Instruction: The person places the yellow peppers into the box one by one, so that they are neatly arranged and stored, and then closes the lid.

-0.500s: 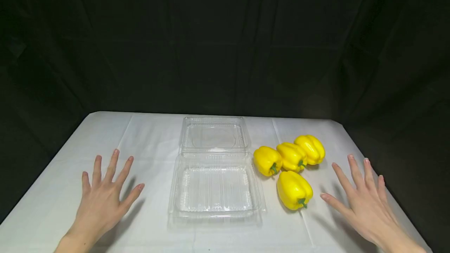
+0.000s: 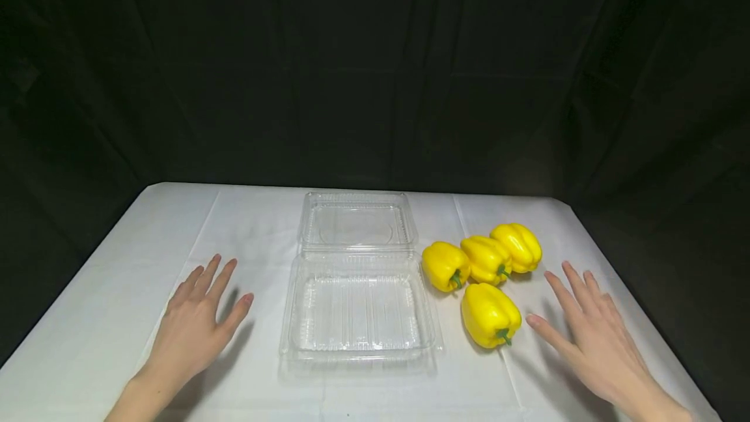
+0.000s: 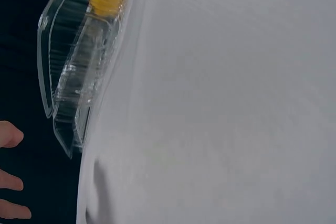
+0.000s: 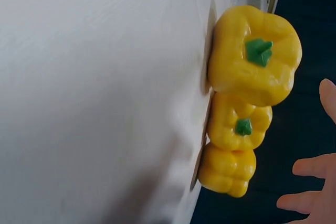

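My left hand (image 2: 190,334) hovers over the table left of a clear plastic clamshell container, fingers extended and holding nothing. The container's base (image 2: 363,314) lies nearer me, and its hinged lid (image 2: 357,223) is folded back flat behind it. To its right sit several yellow bell peppers with green stems: one in front (image 2: 491,315), and a row behind of a left one (image 2: 445,266), a middle one (image 2: 485,259) and a far one (image 2: 518,246). Right of the front pepper, my right hand (image 2: 597,344) is held above the table, its thumb nearest that pepper and apart from it.
A white cloth covers the table (image 2: 246,226), with fold creases running across it. Black curtain (image 2: 363,83) hangs behind the table's far edge and along both sides. Hand shadows fall on the cloth.
My left hand has moved right, toward the container, and its spread fingers have drawn closer together. My right hand has shifted slightly left, its fingers also less spread. Container and peppers stay put.
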The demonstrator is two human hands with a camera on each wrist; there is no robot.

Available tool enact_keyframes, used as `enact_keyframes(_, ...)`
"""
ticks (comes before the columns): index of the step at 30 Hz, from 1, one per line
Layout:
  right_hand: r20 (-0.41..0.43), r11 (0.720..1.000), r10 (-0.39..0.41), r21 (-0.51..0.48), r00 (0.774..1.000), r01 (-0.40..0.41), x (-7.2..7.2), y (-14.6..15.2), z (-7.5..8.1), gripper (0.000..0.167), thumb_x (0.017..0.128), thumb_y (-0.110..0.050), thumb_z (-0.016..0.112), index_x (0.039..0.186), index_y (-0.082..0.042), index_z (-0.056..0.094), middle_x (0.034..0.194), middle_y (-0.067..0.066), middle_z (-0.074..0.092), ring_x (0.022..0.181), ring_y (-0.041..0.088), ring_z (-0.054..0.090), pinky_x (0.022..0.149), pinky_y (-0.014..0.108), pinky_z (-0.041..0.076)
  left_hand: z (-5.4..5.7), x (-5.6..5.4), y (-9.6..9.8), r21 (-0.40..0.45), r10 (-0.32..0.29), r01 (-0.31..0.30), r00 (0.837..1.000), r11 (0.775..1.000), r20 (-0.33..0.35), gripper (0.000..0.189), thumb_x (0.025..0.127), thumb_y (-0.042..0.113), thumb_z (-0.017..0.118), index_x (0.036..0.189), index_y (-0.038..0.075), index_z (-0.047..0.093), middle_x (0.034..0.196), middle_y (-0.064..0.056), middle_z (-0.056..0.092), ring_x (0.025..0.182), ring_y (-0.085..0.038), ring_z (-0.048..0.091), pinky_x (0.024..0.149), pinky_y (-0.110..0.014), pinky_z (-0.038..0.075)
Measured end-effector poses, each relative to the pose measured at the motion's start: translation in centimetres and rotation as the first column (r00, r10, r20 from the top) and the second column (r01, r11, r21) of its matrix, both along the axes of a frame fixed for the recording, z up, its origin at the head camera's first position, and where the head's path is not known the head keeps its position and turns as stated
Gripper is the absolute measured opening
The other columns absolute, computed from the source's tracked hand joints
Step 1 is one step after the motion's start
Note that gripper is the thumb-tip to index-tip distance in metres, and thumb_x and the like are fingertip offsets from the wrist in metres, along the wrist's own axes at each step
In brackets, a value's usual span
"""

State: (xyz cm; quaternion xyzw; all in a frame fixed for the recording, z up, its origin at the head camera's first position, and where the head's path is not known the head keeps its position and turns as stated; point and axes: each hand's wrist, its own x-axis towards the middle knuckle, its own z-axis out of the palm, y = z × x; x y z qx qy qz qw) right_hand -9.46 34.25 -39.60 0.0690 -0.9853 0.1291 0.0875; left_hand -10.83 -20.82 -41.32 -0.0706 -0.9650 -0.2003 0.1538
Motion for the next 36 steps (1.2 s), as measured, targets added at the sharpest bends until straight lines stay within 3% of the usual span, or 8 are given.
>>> enact_keyframes(8,0.027,0.999,0.017,-0.045,0.999,-0.016,-0.4,-1.1,0.1,0.081,0.098,-0.053,0.057,0.156,-0.005,0.029,0.158,0.029,0.025,0.143,0.054,0.020,0.119,0.069,0.007,-0.3,-0.5,1.2,0.120,-0.022,0.014,0.998,0.993,0.065,0.062,0.102,0.047,0.052,0.147,0.005,0.046,0.152,-0.021,0.045,0.136,-0.047,0.042,0.102,-0.070,0.040)
enact_keyframes(16,0.063,0.998,0.012,-0.056,0.998,-0.008,-1.1,-2.5,0.5,0.082,0.098,-0.056,0.055,0.157,-0.007,0.027,0.157,0.027,0.031,0.134,0.055,0.036,0.099,0.076,0.033,-0.4,-0.7,2.0,0.196,-0.039,0.022,0.996,0.980,0.084,0.060,0.103,0.047,0.051,0.147,0.006,0.048,0.146,-0.020,0.052,0.130,-0.046,0.050,0.101,-0.067,0.043)
enact_keyframes(27,0.166,0.996,-0.033,-0.081,0.986,0.047,-1.6,-4.0,0.7,0.087,0.097,-0.065,0.046,0.155,-0.003,0.029,0.156,0.029,0.033,0.137,0.052,0.034,0.102,0.076,0.032,-0.5,-0.8,2.9,0.307,-0.080,0.034,0.987,0.951,0.141,0.057,0.103,0.046,0.052,0.144,0.007,0.050,0.138,-0.022,0.059,0.129,-0.044,0.054,0.103,-0.064,0.044)
enact_keyframes(36,0.111,0.988,0.006,-0.155,0.994,0.011,-1.3,-4.8,0.2,0.077,0.099,-0.059,0.050,0.153,-0.006,0.035,0.153,0.024,0.040,0.135,0.049,0.042,0.100,0.072,0.038,-0.6,-0.7,4.1,0.403,-0.133,0.062,0.980,0.913,0.149,0.050,0.102,0.040,0.058,0.139,0.008,0.055,0.134,-0.016,0.064,0.120,-0.037,0.063,0.100,-0.056,0.051)
